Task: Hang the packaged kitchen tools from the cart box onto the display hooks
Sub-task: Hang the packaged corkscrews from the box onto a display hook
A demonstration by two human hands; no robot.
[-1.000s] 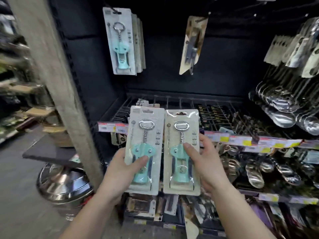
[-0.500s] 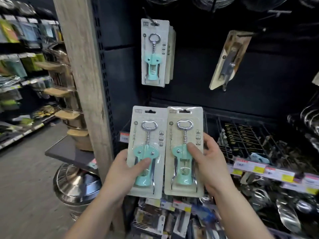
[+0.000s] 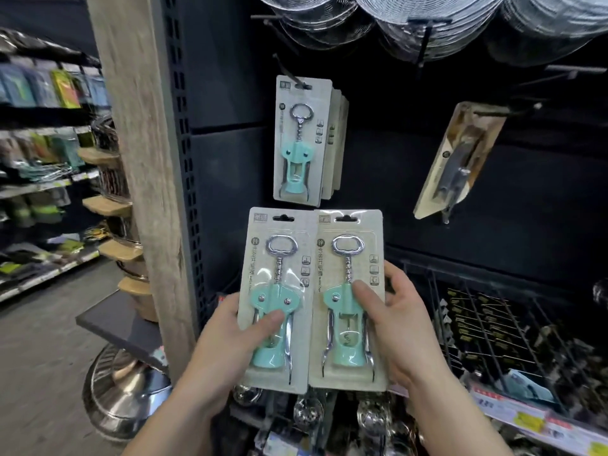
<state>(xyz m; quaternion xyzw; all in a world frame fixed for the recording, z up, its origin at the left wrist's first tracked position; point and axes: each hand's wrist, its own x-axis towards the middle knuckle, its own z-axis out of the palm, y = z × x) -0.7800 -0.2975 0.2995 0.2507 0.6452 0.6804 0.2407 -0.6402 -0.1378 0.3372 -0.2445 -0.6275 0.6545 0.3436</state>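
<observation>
I hold two carded packs side by side, each with a mint-green winged corkscrew. My left hand (image 3: 227, 353) grips the left pack (image 3: 279, 251), thumb across its blister. My right hand (image 3: 404, 327) grips the right pack (image 3: 348, 238), thumb on the corkscrew's green body. Both packs stand upright, edges touching, hang holes at the top. Straight above them, a stack of the same corkscrew packs (image 3: 301, 139) hangs from a display hook (image 3: 286, 69) on the dark back panel. The cart box is out of view.
A wooden post (image 3: 141, 159) and perforated upright stand at left. To the right, a tilted knife-like pack (image 3: 457, 166) hangs on another hook. Wire strainers (image 3: 411, 24) hang overhead. A wire basket shelf (image 3: 493, 324) with price tags is lower right; steel pots (image 3: 121, 390) lower left.
The view has tilted up and swung left, so the hanging corkscrew stack now sits nearer the middle, just above my packs. Both hands keep the same grips.
</observation>
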